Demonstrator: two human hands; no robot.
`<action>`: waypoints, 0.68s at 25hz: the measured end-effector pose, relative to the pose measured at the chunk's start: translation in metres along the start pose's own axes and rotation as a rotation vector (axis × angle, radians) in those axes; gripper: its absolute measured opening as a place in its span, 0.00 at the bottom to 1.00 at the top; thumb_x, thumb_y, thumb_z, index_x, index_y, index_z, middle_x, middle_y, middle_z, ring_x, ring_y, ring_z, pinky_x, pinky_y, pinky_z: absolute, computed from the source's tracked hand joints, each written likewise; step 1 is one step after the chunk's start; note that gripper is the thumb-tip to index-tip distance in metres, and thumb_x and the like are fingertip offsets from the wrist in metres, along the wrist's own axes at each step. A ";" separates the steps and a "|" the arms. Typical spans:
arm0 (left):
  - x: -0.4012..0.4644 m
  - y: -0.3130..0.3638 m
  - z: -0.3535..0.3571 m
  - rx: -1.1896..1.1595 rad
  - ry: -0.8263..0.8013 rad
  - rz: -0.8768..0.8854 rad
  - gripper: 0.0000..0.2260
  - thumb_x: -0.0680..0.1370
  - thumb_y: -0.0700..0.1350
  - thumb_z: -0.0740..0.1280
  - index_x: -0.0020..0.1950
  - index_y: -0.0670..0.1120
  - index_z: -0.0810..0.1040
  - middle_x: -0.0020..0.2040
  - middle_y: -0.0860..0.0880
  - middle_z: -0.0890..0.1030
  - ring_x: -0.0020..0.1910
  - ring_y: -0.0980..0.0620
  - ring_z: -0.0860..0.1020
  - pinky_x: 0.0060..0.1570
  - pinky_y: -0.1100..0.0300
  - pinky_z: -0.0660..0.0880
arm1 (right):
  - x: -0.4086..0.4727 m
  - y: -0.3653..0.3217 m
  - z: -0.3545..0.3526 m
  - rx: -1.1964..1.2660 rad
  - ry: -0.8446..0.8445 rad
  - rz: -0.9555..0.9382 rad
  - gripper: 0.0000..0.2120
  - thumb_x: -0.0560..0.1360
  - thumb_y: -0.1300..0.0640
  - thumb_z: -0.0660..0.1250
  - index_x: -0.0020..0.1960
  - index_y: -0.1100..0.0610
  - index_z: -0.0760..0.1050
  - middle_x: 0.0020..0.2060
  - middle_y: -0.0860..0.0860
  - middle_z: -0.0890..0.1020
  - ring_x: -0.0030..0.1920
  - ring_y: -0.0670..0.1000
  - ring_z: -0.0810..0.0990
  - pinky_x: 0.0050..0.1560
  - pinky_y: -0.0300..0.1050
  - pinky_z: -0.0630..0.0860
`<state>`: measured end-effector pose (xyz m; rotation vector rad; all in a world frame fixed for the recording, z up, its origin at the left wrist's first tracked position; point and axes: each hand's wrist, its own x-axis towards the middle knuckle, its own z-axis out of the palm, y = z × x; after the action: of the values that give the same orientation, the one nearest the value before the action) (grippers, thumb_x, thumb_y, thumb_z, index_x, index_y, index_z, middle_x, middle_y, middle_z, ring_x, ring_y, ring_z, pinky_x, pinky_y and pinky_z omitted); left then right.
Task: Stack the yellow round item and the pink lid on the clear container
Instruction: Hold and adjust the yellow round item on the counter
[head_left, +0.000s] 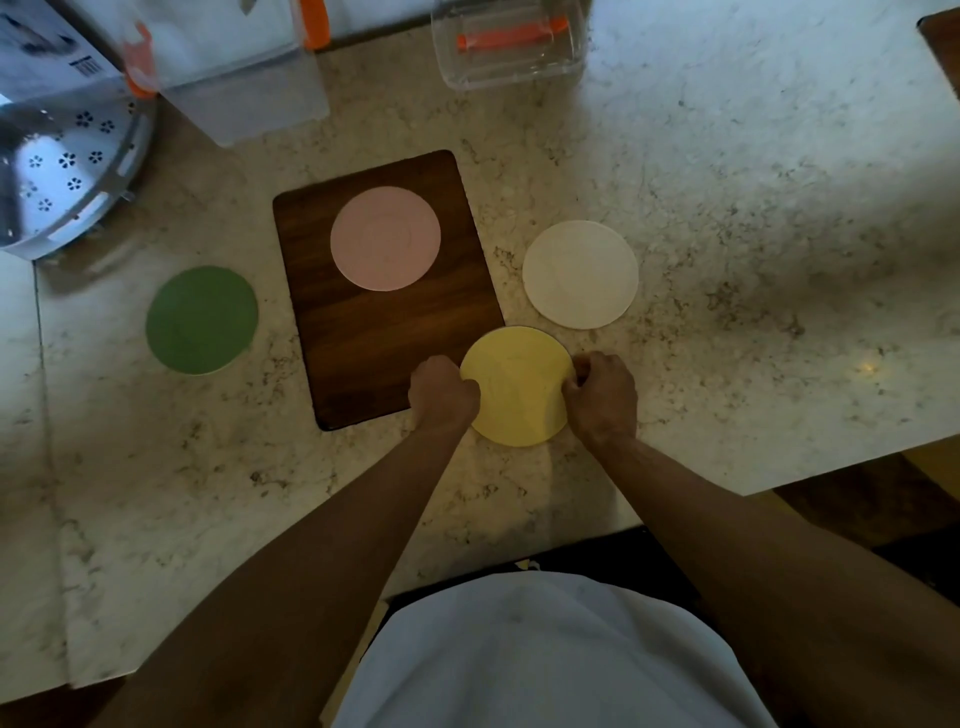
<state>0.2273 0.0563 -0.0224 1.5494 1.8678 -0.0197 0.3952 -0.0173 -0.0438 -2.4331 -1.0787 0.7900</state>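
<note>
The marble desk (727, 182) carries the yellow round item (517, 387) at lower centre. Left hand (441, 395) and right hand (602, 397) pinch opposite edges, fingers clamped, apparently to lift it level.

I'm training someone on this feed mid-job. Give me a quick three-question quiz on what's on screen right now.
1. True or false: the pink lid lies on the wooden board.
2. Which disc do both hands grip? A) green B) white C) yellow
3. Fill in: the clear container sits at the ____ edge of the counter, apart from the discs.

Key:
1. True.
2. C: the left hand and right hand pinch opposite edges of the yellow disc, which partly overlaps the board's corner. The green disc and white disc lie untouched.
3. Far.
</note>
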 end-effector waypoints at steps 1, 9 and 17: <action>0.001 0.000 -0.001 -0.011 -0.001 -0.008 0.06 0.72 0.39 0.67 0.45 0.37 0.80 0.45 0.41 0.82 0.46 0.41 0.79 0.43 0.52 0.77 | -0.001 0.000 0.000 0.005 0.000 0.003 0.14 0.73 0.59 0.66 0.58 0.58 0.78 0.54 0.56 0.78 0.51 0.55 0.78 0.51 0.47 0.72; 0.008 0.004 0.001 -0.017 0.033 0.029 0.05 0.70 0.38 0.68 0.43 0.38 0.81 0.42 0.43 0.81 0.43 0.42 0.80 0.39 0.54 0.75 | 0.004 -0.002 -0.005 0.017 -0.004 0.031 0.11 0.74 0.58 0.66 0.55 0.56 0.80 0.53 0.55 0.80 0.52 0.55 0.79 0.56 0.50 0.75; 0.013 0.004 0.004 -0.040 0.029 -0.030 0.04 0.71 0.38 0.67 0.42 0.38 0.80 0.42 0.44 0.80 0.42 0.44 0.78 0.40 0.54 0.76 | 0.004 -0.009 -0.003 0.010 0.004 0.124 0.10 0.74 0.57 0.65 0.52 0.57 0.82 0.50 0.55 0.83 0.50 0.56 0.81 0.54 0.52 0.78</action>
<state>0.2324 0.0670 -0.0309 1.5018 1.9020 0.0267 0.3942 -0.0090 -0.0376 -2.5118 -0.9274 0.8258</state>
